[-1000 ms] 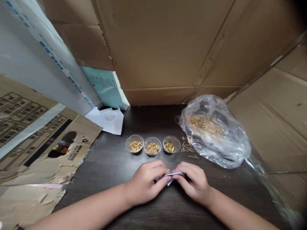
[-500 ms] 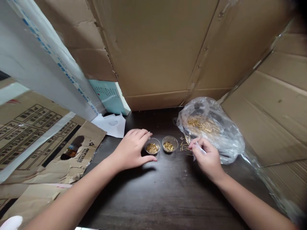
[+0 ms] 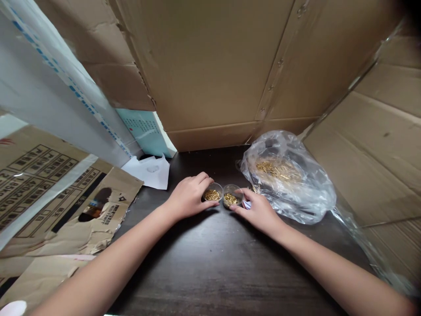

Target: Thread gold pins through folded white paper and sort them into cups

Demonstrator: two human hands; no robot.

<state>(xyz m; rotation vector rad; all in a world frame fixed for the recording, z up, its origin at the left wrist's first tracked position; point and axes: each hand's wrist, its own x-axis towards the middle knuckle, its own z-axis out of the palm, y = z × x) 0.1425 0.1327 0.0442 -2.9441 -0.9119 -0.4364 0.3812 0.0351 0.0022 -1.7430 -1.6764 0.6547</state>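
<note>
Two small clear plastic cups sit side by side on the dark table, nearly touching, each holding short gold-coloured metal pins. My left hand [image 3: 189, 195] grips the left cup [image 3: 213, 194], fingers behind it and thumb at its front. Around the right side of the right cup [image 3: 231, 199] my right hand [image 3: 261, 213] is closed, with its thumb on the near side. A small white piece of paper or film [image 3: 246, 205] shows under the right fingers. Loose pins [image 3: 254, 189] lie just behind that hand, partly hidden.
A clear plastic bag [image 3: 305, 193] with many gold-coloured pins lies at the right. White paper [image 3: 148, 171] and a light blue printed box or book [image 3: 143, 127] stand at back left. Cardboard walls [image 3: 210, 79] enclose the back and right; a printed carton [image 3: 82, 188] is at left.
My right hand has moved left from the loose pins to the right cup. My left hand has closed on the left cup, which now sits closer to the right one.
</note>
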